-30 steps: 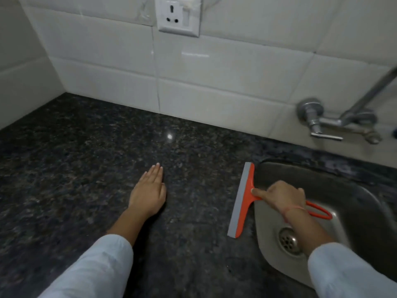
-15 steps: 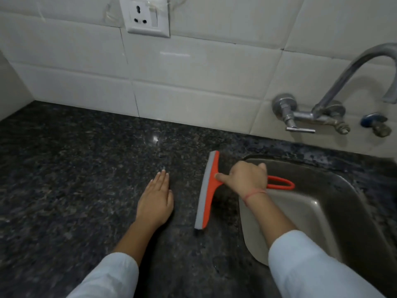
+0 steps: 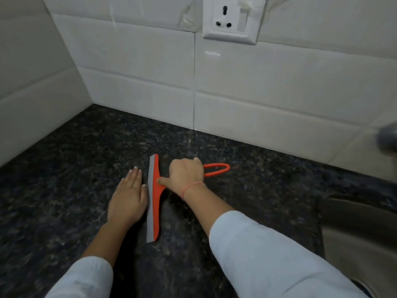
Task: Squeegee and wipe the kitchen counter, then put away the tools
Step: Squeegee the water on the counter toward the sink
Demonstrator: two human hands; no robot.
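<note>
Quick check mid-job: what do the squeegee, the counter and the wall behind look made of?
Squeegee: orange body and loop handle look like moulded plastic, matte; the grey blade strip along its edge looks like rubber or silicone. Counter: dark speckled stone, probably polished granite, given the faint sheen. Wall: glossy white ceramic tiles, with grout lines and reflections.

The light is dim and even, and the dark counter (image 3: 64,168) swallows most of it. Far above the squeegee (image 3: 154,201), a small pale glare sits on the wall tiles (image 3: 279,87). Nearer me than the squeegee, shade pools beside my right sleeve (image 3: 268,259). Far right of it the tap (image 3: 386,140) is a grey blur. Left of it the tile lines bow, and everything looks slightly soft.
</note>
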